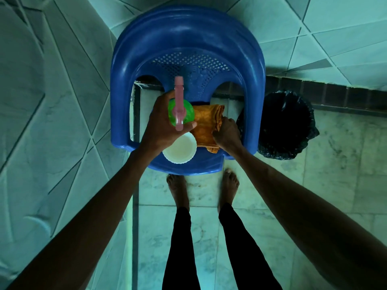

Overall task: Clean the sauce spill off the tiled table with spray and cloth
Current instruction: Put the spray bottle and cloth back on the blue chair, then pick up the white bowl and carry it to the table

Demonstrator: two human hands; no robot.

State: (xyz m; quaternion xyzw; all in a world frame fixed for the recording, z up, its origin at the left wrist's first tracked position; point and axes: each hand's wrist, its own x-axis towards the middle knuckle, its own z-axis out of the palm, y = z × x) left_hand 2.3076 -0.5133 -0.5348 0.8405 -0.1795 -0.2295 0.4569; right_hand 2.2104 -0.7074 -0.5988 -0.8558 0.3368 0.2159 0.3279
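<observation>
A green spray bottle (187,110) with a pink trigger head (179,95) is held over the seat of a blue plastic chair (188,38); my left hand (161,124) grips it round the neck. An orange folded cloth (206,124) lies on the seat to the right of the bottle. My right hand (227,133) rests on the cloth's right edge with its fingers curled onto the fabric. The tiled table surface (52,101) fills the left of the view; no sauce spill shows on it.
A white bowl (180,150) stands on the chair seat's front, partly under my left hand. A bin lined with a black bag (287,126) stands right of the chair. My bare feet (230,185) stand on the tiled floor just before the chair.
</observation>
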